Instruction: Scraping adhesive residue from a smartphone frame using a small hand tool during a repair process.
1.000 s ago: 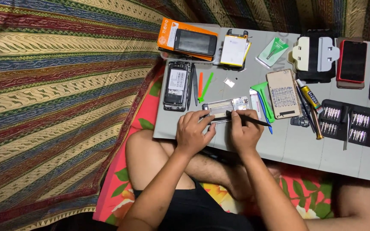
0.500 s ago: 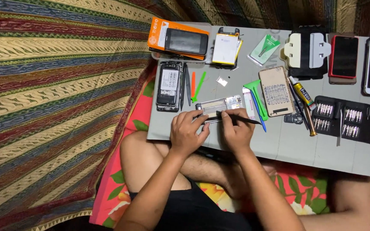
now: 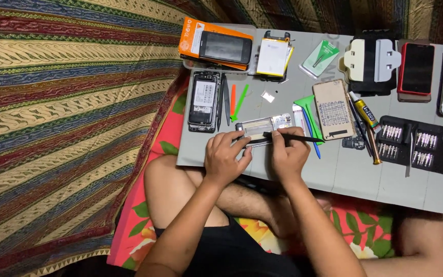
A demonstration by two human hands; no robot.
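We see the opened phone frame (image 3: pixel 263 128) lying flat near the front edge of the grey work board (image 3: pixel 355 177), right under both hands, which sit close together. Our left hand (image 3: pixel 225 158) pins its near-left end with the fingertips, while our right hand (image 3: pixel 288 154) pinches a thin black tool (image 3: pixel 294 137) laid across it. Just left lies a dismantled black phone (image 3: pixel 204 101), with orange and green pry sticks (image 3: pixel 237 100) between.

the left hand (image 3: pixel 225 156) pins an opened phone frame (image 3: pixel 263 126) flat on the grey counter (image 3: pixel 344 169); the right hand (image 3: pixel 289 154) holds a thin black tool (image 3: pixel 296 137) lying across the frame. beyond them lie another opened phone (image 3: pixel 204 100), an orange box (image 3: pixel 215 44) and a black bit case (image 3: pixel 420 145).
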